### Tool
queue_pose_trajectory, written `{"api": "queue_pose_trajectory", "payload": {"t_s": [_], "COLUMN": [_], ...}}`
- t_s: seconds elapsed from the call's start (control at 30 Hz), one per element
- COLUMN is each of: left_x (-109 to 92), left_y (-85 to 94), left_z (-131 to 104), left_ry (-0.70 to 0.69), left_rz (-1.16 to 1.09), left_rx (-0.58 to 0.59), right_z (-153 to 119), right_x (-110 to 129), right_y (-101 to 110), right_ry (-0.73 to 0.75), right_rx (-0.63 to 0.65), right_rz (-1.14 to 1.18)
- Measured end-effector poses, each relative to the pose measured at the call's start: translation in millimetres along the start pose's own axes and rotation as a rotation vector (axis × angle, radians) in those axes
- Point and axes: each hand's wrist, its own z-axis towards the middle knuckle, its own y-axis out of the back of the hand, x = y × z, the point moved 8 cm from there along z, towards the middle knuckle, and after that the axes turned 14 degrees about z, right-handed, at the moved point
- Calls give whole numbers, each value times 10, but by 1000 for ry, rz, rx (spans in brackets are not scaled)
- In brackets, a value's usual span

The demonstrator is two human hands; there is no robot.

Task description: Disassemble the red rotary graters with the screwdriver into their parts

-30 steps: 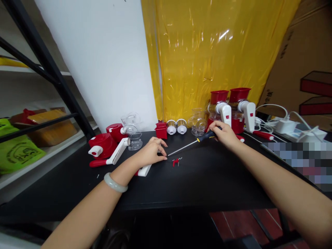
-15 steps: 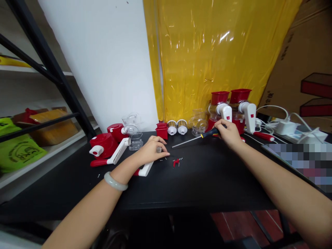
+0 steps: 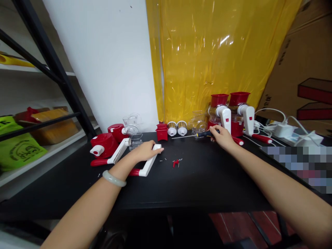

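Over a black surface (image 3: 207, 183), the right hand (image 3: 221, 136) is gripping a screwdriver (image 3: 201, 134) near the back edge while the left hand (image 3: 145, 151) is covering one end of a white crank (image 3: 149, 166) between back and front edges, its hidden fingers leaving the hold unclear. A careless crank swing could be scattering the loose screws (image 3: 181, 159) beside a small red part (image 3: 176, 162); mesh drums (image 3: 172, 130) are lining the back edge, and red-and-white machines (image 3: 226, 119) are crowding the right hand.
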Motion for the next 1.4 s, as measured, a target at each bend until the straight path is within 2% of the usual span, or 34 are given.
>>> {"api": "queue_pose_trajectory", "payload": {"t_s": [0.17, 0.37, 0.5, 0.63, 0.73, 0.87, 0.93, 1.0, 1.1, 1.17, 1.23, 1.33, 1.4], "left_x": [-33, -7, 54, 43, -28, -224, -302, -337, -357, -369, -370, -367, -365], "left_y": [29, 74, 118, 189, 216, 261, 304, 312, 221, 158, 165, 271, 366], "left_z": [-28, -8, -16, -42, -56, -81, -107, -128, -134, -135, -138, -168, -217], "left_ry": [15, 17, 89, 105, 56, -124, -197, -210, -165, -147, -160, -223, -273], "left_rz": [16, -20, -86, -194, -330, -547, -634, -707, -830, -879, -861, -800, -788], "left_rx": [9, -79, -133, -213, -238, -228, -244, -237, -127, -60, -75, -172, -230], "right_z": [19, 52, 50, 30, 42, 67, 45, -43, -310, -533, -738, -862, -847], "right_x": [-117, -254, -298, -332, -362, -334, -206, 28, 485, 760, 971, 1142, 1109], "right_y": [-75, -75, -136, -183, -200, -198, -186, -216, -429, -689, -1005, -1454, -1748], "right_ry": [-15, -76, -10, 46, 77, 162, 241, 350, 527, 603, 637, 562, 370], "right_rx": [73, 137, 298, 366, 382, 366, 306, 253, 303, 425, 562, 640, 692], "right_rz": [20, -15, -250, -426, -465, -516, -544, -531, -416, -346, -290, -164, -15]}}
